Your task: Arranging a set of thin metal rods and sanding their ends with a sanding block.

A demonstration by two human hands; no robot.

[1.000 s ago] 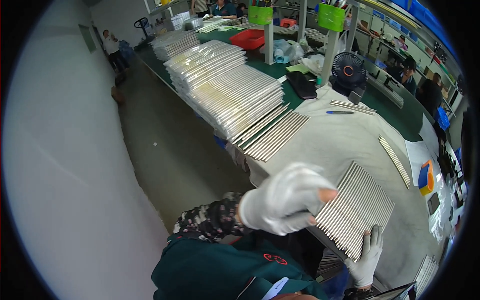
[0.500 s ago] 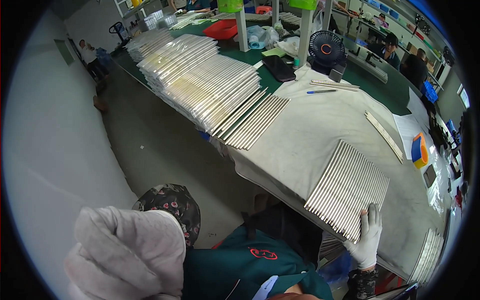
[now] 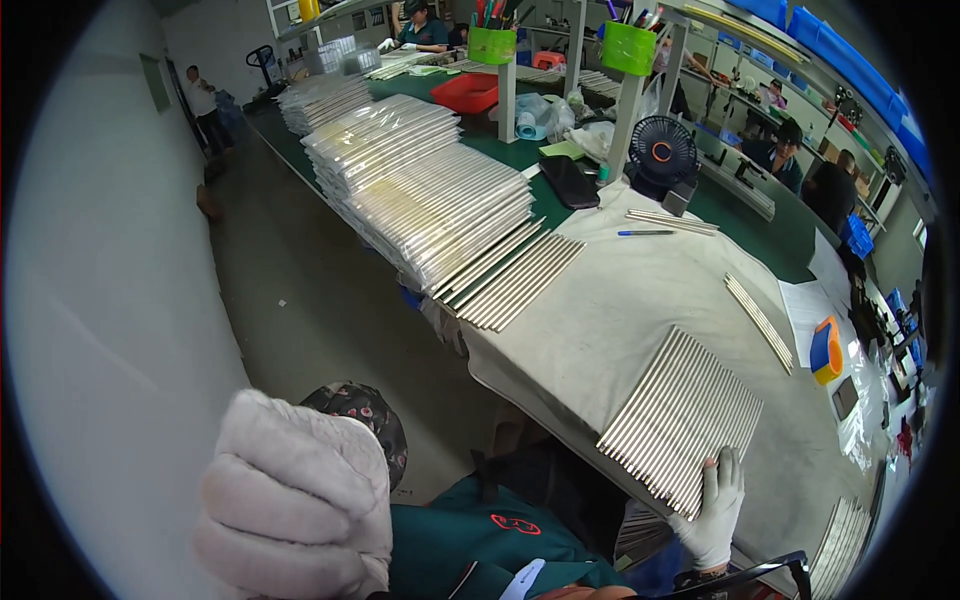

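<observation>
My left hand [image 3: 295, 505], in a white glove, is raised close to the camera at the lower left. Its fingers are curled into a fist, and whatever lies inside, if anything, is hidden. At the lower right, my right hand [image 3: 716, 512] rests against the near right edge of a flat row of metal rods [image 3: 683, 412]. That hand's fingers are stretched out, and one fingertip shows bare through the white glove. Side by side on a pale cloth [image 3: 560, 345], the silvery rods nearly touch one another.
Stacks of plastic-wrapped rods [image 3: 420, 205] stand along the table's left side, with loose rods [image 3: 520, 280] beside them. A black fan [image 3: 662, 152], blue pen [image 3: 645, 233], tape dispenser [image 3: 826, 352] and more rods [image 3: 760, 322] lie farther off. Several people work in the background.
The view has tilted up, showing more of the far shelves. My left fist has shifted right in the picture, its folded fingers now plainer. My right hand stays at the rods.
</observation>
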